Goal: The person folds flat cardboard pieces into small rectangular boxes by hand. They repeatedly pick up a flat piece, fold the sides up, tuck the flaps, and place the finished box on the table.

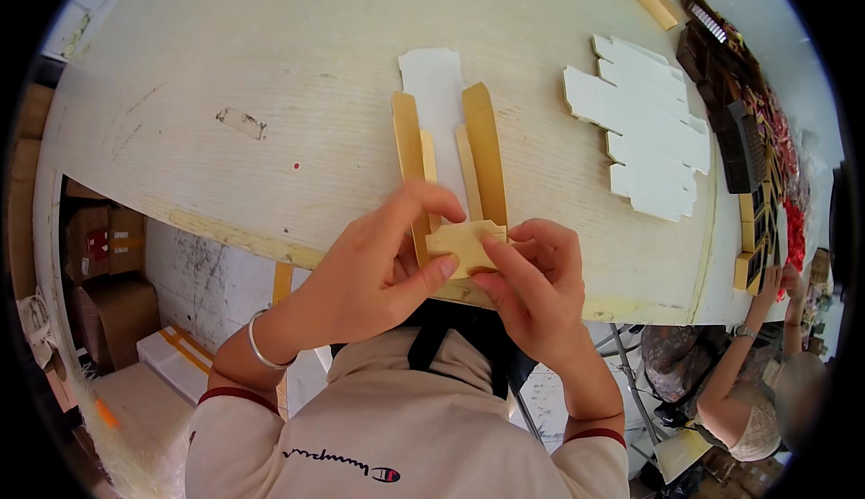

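The flat carton blank [448,152] lies at the near edge of the surface [270,66], its long axis running away from the person. Its near end flap [464,245] sits between both hands. The left hand [378,269] pinches the flap from the left; the right hand [532,278] pinches it from the right, equally near. The blank is tan outside, white inside, side panels raised.
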`<control>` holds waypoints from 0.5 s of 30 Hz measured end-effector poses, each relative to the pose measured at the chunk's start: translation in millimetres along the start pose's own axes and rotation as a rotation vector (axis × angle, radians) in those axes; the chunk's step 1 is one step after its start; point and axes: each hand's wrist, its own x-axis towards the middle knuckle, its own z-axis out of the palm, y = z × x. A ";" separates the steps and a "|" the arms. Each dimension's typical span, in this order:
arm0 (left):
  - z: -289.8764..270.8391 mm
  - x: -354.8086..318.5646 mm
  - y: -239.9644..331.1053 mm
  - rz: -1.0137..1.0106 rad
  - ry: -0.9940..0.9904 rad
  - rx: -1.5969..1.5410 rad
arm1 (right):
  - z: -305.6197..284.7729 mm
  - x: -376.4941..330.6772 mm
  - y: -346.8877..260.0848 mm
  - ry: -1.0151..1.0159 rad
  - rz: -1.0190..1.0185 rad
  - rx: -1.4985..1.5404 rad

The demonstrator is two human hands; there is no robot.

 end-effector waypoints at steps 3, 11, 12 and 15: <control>-13.0 10.8 -5.4 -0.038 -0.129 0.103 | 1.2 5.3 5.7 0.029 0.020 0.015; -3.2 18.1 -20.5 0.309 0.114 0.262 | 13.3 10.0 15.3 -0.015 -0.078 -0.220; -2.9 19.4 -23.8 0.307 0.151 0.151 | 13.4 12.2 18.2 -0.031 -0.156 -0.287; -12.1 23.6 -31.8 0.430 0.127 0.392 | 15.0 17.3 26.8 -0.062 -0.214 -0.323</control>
